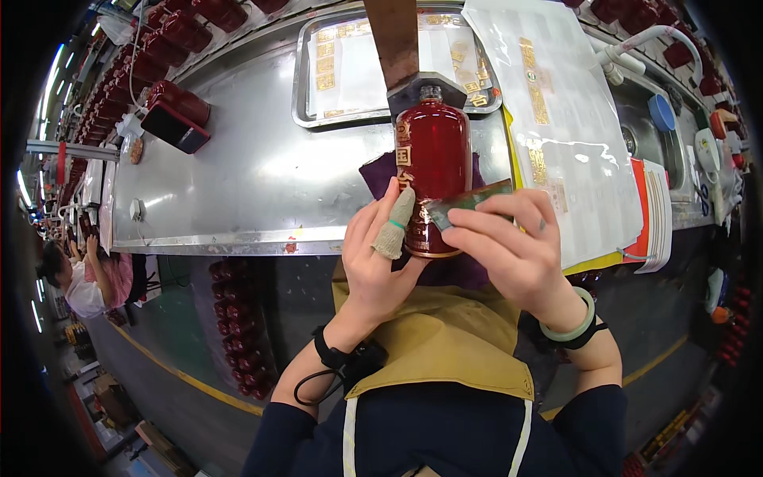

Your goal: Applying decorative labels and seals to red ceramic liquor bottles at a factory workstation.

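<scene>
Sleeves (592, 425) are navy, apron (445, 338) tan — bangle (586, 322) pale green.

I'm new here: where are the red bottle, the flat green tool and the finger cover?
Red bottle (439, 163): head view, the glass body.
Flat green tool (439, 214): head view, its left end.
Finger cover (389, 241): head view, its lower, wider part.

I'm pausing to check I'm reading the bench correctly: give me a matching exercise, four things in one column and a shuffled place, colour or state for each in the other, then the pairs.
Things:
1. bottle between the hands
2. flat tool
3. finger cover
4. metal tray

Matches:
A. worn on the left hand
B. holds white sheets with gold labels
C. dark red
D. held in the right hand

Pairs: 1-C; 2-D; 3-A; 4-B
</scene>
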`<action>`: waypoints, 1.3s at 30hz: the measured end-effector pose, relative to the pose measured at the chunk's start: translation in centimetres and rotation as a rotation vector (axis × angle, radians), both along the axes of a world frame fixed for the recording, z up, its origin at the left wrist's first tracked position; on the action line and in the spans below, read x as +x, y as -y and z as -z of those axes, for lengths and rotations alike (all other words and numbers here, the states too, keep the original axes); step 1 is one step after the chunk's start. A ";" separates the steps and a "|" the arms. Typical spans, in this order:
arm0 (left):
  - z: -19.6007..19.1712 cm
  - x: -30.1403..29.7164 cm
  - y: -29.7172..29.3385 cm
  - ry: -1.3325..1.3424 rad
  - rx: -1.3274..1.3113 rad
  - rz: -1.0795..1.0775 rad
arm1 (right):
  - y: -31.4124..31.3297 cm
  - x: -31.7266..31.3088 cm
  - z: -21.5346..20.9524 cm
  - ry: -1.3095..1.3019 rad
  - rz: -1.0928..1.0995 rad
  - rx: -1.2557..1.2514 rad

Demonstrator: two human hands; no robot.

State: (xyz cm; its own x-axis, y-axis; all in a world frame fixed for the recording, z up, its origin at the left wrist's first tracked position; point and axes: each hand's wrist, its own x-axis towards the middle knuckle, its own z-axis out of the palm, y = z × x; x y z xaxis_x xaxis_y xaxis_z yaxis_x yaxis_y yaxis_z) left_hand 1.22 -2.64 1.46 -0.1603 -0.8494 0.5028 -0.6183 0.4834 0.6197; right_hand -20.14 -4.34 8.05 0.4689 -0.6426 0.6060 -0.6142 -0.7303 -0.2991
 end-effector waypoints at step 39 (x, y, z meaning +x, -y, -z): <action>0.8 -0.9 0.5 -0.204 0.145 0.093 | -0.9 1.1 0.5 0.107 -0.139 0.022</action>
